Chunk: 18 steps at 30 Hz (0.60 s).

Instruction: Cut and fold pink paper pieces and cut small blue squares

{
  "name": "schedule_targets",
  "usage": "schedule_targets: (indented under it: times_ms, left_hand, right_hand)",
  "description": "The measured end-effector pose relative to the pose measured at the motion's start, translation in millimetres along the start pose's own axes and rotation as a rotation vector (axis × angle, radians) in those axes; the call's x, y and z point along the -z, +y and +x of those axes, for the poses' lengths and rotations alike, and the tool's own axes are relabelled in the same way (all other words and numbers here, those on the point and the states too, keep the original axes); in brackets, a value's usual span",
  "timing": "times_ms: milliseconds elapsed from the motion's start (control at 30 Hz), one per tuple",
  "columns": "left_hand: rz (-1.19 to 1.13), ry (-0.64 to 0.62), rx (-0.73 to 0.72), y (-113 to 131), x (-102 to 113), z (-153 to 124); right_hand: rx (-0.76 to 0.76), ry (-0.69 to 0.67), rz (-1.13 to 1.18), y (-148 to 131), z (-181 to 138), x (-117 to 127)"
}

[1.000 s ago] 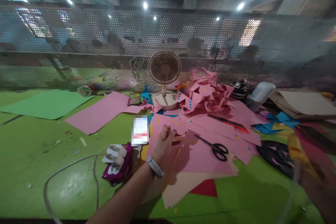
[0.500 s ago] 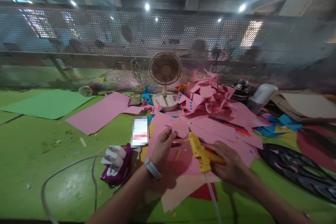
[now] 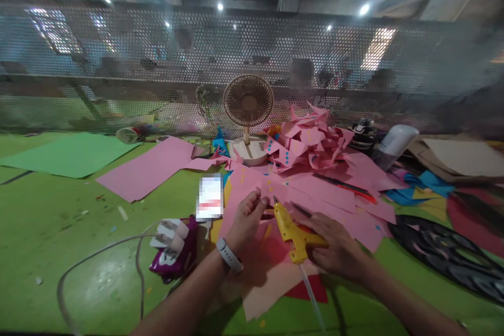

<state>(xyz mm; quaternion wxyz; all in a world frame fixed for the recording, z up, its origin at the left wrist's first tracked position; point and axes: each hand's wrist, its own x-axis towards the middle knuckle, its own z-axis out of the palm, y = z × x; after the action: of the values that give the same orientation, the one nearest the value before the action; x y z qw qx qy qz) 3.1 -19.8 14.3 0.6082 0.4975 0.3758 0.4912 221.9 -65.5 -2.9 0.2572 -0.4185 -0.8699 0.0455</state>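
My right hand [image 3: 333, 244] is wrapped round a yellow glue gun [image 3: 291, 231], whose nozzle points up-left toward my other hand. My left hand [image 3: 246, 218], with a grey watch on the wrist, pinches a small pink paper piece [image 3: 271, 189] just left of the nozzle tip. Both hands hover over flat pink paper sheets [image 3: 338, 205] on the green table [image 3: 79, 241]. A white glue stick trails from the back of the gun toward me.
A small fan [image 3: 248, 110] stands behind, beside a heap of folded pink paper shapes [image 3: 307, 144]. A purple power strip with white plugs [image 3: 173, 244] and a cable lie to the left. A phone [image 3: 210, 197], green sheet [image 3: 71, 155] and black cut paper [image 3: 449, 254] surround the spot.
My right hand came in from the far right with the glue gun and brought its nozzle close to the paper piece. The scissors are now covered by that hand.
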Motion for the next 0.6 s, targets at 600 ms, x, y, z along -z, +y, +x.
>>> schedule_targets:
  times_ms: [600]
  left_hand:
    - [0.012,0.027,-0.021,-1.6,0.7,-0.2]
  right_hand:
    - [0.031,0.163,0.02,-1.1,-0.2,9.2]
